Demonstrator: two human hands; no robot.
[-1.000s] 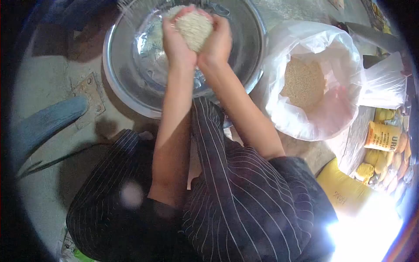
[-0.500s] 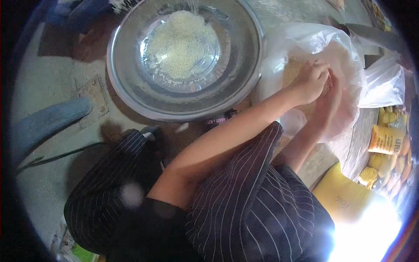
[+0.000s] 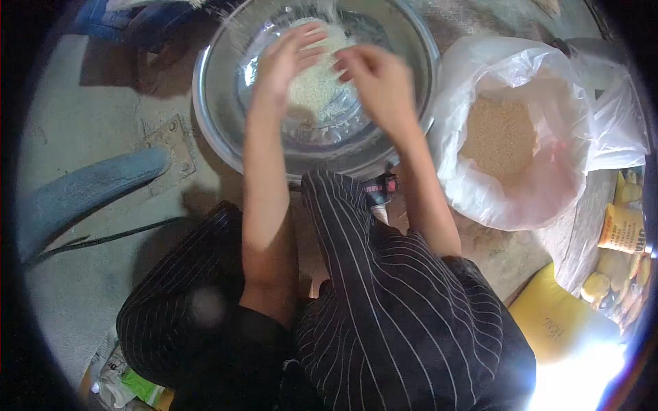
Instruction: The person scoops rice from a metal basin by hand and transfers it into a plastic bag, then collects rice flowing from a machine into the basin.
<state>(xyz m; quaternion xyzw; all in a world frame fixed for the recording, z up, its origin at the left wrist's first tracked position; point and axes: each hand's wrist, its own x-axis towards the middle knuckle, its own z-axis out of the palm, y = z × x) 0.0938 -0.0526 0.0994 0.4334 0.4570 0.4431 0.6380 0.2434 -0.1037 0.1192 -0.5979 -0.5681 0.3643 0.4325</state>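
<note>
A wide metal basin (image 3: 205, 130) stands in front of me with pale rice-like grains (image 3: 308, 96) on its bottom. Above the basin, my left hand (image 3: 284, 65) is held with its fingers spread and nothing visible in them. Opposite it, slightly blurred, my right hand (image 3: 380, 82) has bent, parted fingers turned toward the left one, and I see nothing held there. To the right of the basin, a clear plastic bag (image 3: 459, 198) lies wide open with brown granular material (image 3: 500, 137) inside. Pale streaks of grain fall at the basin's far edge.
A blue curved leg (image 3: 103, 188) bolted to the floor is at the left, beside a dark cord (image 3: 110, 236). Yellow sacks (image 3: 548, 315) lie at the lower right, near a printed yellow package (image 3: 620, 229). My knees in striped cloth are close below the basin.
Both my hands have left the plastic bag and moved left, over the basin. They were close together in the bag; now they are apart. The view has shifted slightly.
</note>
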